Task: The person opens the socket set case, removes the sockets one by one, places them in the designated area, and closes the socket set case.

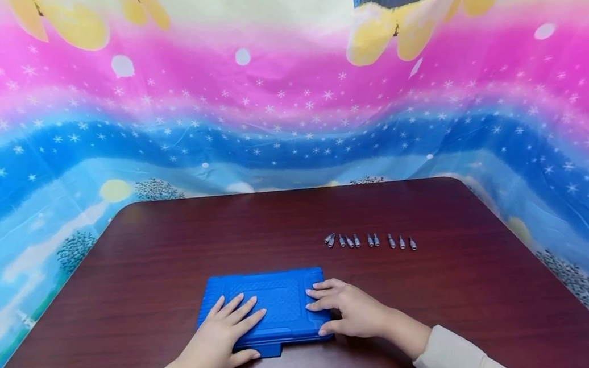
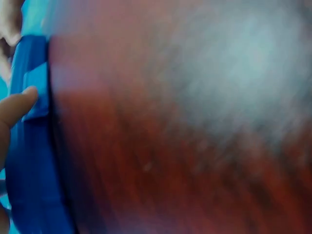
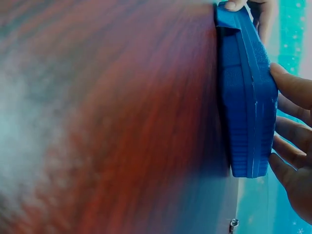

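A closed blue plastic case (image 1: 276,302) lies flat on the table with a latch tab (image 1: 270,350) sticking out at its front. Over its left part, my left hand (image 1: 214,338) rests with fingers spread on the lid, and its thumb touches the latch, as the left wrist view also shows. My right hand (image 1: 359,311) lies on the case's right end, fingertips on the lid and thumb by the front corner. In the right wrist view, the ribbed end (image 3: 243,131) of the case faces me, with the right fingers along the lid side.
Several small metal driver bits (image 1: 371,240) lie in a loose row behind and right of the case. The dark red-brown wooden table (image 1: 472,276) has rounded far corners. A colourful printed curtain (image 1: 300,104) hangs right behind the table's far edge.
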`<state>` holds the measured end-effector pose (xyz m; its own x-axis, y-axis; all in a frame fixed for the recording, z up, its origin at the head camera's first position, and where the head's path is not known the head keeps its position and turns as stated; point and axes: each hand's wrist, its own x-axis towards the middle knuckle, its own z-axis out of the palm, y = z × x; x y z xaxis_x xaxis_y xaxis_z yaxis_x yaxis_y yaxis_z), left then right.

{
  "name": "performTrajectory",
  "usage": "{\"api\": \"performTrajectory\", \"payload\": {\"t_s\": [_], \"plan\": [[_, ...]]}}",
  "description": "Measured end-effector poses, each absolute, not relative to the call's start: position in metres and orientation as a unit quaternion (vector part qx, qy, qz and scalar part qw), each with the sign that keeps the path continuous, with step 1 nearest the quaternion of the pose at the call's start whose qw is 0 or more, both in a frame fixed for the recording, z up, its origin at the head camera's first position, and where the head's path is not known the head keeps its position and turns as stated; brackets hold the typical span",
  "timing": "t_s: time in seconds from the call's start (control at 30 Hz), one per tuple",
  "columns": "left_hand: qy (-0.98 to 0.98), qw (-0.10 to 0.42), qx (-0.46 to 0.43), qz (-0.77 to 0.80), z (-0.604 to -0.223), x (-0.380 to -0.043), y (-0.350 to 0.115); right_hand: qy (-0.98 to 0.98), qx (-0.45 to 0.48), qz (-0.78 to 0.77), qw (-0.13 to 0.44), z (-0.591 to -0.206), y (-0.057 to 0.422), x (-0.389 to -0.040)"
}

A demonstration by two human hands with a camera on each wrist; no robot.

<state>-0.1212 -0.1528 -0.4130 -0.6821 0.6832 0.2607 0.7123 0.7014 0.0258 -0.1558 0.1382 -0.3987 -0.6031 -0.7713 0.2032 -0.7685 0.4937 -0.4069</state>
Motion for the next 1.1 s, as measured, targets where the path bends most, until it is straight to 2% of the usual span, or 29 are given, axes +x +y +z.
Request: {"api": "performTrajectory", "payload": {"t_s": [0.2,0.43,0.8,0.93,1.1], "plan": [[-0.927,0.102,-0.361,-0.026,-0.413,-0.116,-0.146,0.863,-0.445,-0.238,0.013,-0.401,0.135,-0.154],[-0.904,0.180,-0.387,-0.020,-0.417,-0.118,-0.140,0.868,-0.436,-0.237,0.026,-0.399,0.135,-0.151],[-0.882,0.236,-0.406,-0.032,-0.421,-0.119,-0.136,0.873,-0.431,-0.229,0.027,-0.395,0.136,-0.148],[-0.886,0.228,-0.403,-0.030,-0.422,-0.119,-0.137,0.875,-0.427,-0.226,0.032,-0.394,0.134,-0.146],[-0.900,0.190,-0.392,-0.033,-0.419,-0.119,-0.140,0.876,-0.424,-0.227,0.035,-0.393,0.133,-0.146]]}}
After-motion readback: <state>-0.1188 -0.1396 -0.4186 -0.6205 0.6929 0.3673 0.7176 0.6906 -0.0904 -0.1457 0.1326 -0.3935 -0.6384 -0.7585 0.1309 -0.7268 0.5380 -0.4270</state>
